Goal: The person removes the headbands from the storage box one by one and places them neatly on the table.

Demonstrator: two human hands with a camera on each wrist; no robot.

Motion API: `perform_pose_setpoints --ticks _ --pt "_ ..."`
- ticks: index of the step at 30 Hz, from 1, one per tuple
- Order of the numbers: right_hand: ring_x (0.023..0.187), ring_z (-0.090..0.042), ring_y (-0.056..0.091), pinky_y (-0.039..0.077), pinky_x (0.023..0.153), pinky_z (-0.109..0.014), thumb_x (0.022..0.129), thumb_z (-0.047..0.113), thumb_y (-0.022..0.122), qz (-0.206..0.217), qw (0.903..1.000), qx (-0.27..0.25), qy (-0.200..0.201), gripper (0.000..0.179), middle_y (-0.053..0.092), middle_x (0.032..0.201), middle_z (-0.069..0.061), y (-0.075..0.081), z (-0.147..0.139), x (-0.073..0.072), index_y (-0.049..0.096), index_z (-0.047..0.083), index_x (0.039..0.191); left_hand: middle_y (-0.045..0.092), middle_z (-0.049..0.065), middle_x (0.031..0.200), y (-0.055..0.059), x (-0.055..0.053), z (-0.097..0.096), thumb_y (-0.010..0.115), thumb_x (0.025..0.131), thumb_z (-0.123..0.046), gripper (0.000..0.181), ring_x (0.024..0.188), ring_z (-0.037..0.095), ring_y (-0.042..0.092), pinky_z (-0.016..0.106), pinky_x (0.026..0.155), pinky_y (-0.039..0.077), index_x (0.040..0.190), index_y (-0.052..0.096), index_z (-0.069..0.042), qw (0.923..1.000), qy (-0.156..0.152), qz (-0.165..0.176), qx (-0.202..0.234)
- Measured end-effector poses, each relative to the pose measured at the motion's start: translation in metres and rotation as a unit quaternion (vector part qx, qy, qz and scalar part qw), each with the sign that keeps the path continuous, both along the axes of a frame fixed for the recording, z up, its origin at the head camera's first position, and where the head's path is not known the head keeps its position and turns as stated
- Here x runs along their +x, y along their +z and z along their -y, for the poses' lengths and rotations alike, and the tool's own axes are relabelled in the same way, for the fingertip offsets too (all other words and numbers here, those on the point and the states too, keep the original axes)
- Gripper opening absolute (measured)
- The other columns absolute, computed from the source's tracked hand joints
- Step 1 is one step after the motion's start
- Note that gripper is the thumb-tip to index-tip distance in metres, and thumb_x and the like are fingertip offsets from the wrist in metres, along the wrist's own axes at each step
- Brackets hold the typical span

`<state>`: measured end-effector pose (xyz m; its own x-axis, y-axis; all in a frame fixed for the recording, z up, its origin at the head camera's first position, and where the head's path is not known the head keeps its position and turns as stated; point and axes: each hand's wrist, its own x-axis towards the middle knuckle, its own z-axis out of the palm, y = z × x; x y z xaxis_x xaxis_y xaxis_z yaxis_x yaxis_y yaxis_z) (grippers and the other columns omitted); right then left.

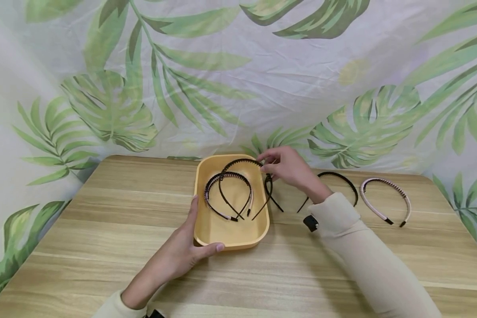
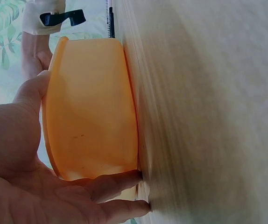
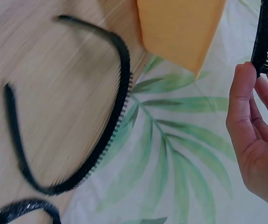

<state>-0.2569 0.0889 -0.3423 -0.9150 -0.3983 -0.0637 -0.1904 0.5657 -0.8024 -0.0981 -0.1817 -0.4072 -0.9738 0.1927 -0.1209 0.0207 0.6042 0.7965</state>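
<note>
At the near left corner of a yellow plastic bin [image 1: 232, 245], my left hand [image 1: 183, 252] spreads its straight thumb along the front and its fingers along the left side. In the left wrist view the thumb touches the bin's [image 2: 92, 107] rim and two fingertips reach the tabletop. Over the bin's right rim, my right hand [image 1: 288, 167] pinches a black toothed headband [image 1: 241, 160] between thumb and fingers. That headband arches across the bin, ends downward, and overlaps a pink-and-black headband [image 1: 207, 204] lying inside.
Right of the bin lie a black headband [image 1: 277, 204], partly behind the right hand, another black headband [image 1: 347, 181], and a pale pink headband [image 1: 406, 198] with black tips. A leaf-print cloth [image 1: 206, 101] hangs behind the wooden table [image 1: 115, 229].
</note>
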Motion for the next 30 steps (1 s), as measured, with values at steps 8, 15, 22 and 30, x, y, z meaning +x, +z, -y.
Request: perform_pose_setpoints --ticks 8,15,22,30 --pt "0.091 -0.023 0.070 0.064 0.078 -0.041 0.099 0.006 0.070 -0.007 0.9999 -0.004 -0.013 0.029 0.074 0.111 -0.019 -0.001 -0.023 0.007 0.074 0.005 0.127 0.015 0.022 0.174 0.001 0.001 0.000 0.084 0.088 -0.044 0.131 0.150 0.041 0.041 0.057 0.122 0.034 0.168 -0.016 -0.016 1.0000 0.004 0.003 -0.004" --pt "0.089 -0.021 0.069 0.064 0.080 -0.043 0.100 0.005 0.067 -0.006 0.9999 -0.004 -0.016 0.029 0.072 0.112 -0.022 -0.004 -0.043 0.013 0.072 0.000 0.128 0.015 0.022 0.174 0.001 0.001 0.000 0.084 0.088 -0.045 0.131 0.150 0.040 0.041 0.057 0.122 0.034 0.168 -0.016 -0.017 1.0000 0.004 0.006 -0.003" --pt "0.084 -0.018 0.068 0.061 0.073 -0.030 0.101 0.005 0.066 0.006 0.9996 0.004 -0.026 0.030 0.070 0.114 -0.024 -0.002 -0.064 0.025 0.070 -0.001 0.130 0.014 0.021 0.174 0.001 0.000 0.000 0.084 0.088 -0.044 0.130 0.151 0.039 0.040 0.057 0.123 0.034 0.168 -0.016 -0.017 1.0000 0.003 0.006 -0.001" --pt "0.080 -0.014 0.067 0.061 0.071 -0.026 0.101 0.005 0.066 0.013 0.9994 0.005 -0.033 0.032 0.071 0.111 -0.023 -0.005 -0.084 0.036 0.068 -0.003 0.132 0.014 0.021 0.174 0.000 0.000 0.000 0.085 0.088 -0.045 0.131 0.151 0.039 0.040 0.057 0.123 0.033 0.168 -0.015 -0.017 1.0000 0.006 0.007 -0.001"
